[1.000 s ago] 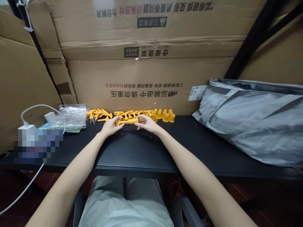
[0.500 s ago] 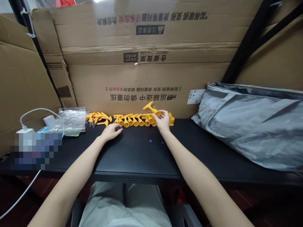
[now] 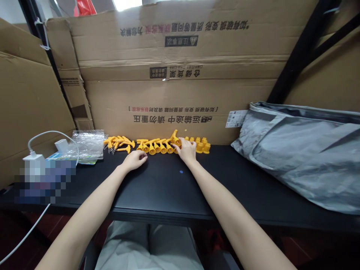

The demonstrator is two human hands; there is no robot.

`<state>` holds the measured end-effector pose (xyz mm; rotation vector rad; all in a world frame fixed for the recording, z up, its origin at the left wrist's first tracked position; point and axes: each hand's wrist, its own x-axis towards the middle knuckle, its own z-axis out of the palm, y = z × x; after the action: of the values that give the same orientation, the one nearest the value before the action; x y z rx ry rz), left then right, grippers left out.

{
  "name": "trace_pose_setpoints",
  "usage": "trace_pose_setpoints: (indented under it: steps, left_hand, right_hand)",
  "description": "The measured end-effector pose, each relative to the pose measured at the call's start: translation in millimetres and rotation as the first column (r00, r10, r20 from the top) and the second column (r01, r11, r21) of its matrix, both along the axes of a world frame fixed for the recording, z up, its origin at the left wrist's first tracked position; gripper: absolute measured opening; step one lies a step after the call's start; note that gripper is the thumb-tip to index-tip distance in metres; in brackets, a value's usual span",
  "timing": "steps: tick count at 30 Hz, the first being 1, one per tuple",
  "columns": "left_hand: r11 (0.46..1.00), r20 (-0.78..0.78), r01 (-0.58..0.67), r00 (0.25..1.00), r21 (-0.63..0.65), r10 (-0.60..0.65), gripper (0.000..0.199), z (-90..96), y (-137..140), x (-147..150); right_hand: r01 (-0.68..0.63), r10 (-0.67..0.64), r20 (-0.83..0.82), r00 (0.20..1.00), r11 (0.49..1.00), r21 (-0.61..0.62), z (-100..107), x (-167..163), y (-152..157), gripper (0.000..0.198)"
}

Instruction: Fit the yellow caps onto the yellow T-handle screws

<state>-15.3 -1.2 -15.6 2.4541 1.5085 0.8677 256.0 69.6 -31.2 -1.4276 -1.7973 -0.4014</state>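
My right hand (image 3: 187,150) grips a yellow T-handled plastic piece (image 3: 176,139) with a flared, cup-like end, tilted just above the right part of a row. That row holds several similar yellow T-handled pieces (image 3: 158,148) lying side by side, cup ends facing me. My left hand (image 3: 135,160) rests on the table by the row's left end, loosely curled, a gap between thumb and fingers, nothing visible in it. Several yellow T-handles with metal spirals (image 3: 119,141) lie beyond it to the left. To the right of my right hand stand several short yellow caps (image 3: 206,148).
A tall cardboard sheet (image 3: 174,90) backs the black table (image 3: 157,187). At the right lies a grey fabric bag (image 3: 295,157). On the left are clear plastic packaging (image 3: 90,144), a white charger (image 3: 34,167) with its cable, and a pixelated patch. A small blue spot (image 3: 181,171) is on the tabletop.
My right hand has moved left and slightly down with the yellow T-handled piece, bringing it to the row. More of the short caps show now. My left hand stays nearly in place.
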Motion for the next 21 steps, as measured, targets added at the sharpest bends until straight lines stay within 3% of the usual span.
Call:
trace_pose_setpoints:
  steps: [8,17,21]
  left_hand:
    - [1.0,-0.013,0.003,1.0,-0.018,-0.003,0.026,-0.6,0.4,0.7]
    - [1.0,-0.018,0.022,1.0,-0.005,-0.022,0.026,-2.5,2.0,0.9]
    - [1.0,-0.043,0.02,0.999,0.0,-0.02,0.027,-1.8,1.6,1.5]
  right_hand:
    - [0.025,-0.017,0.142,0.99,0.998,-0.058,-4.2,-12.2,-6.3,0.035]
    - [0.01,-0.006,0.05,0.999,0.996,-0.09,-5.8,-10.0,-2.7,0.037]
    - [-0.075,0.075,-0.012,0.997,0.996,-0.057,-7.3,-5.6,3.8,0.037]
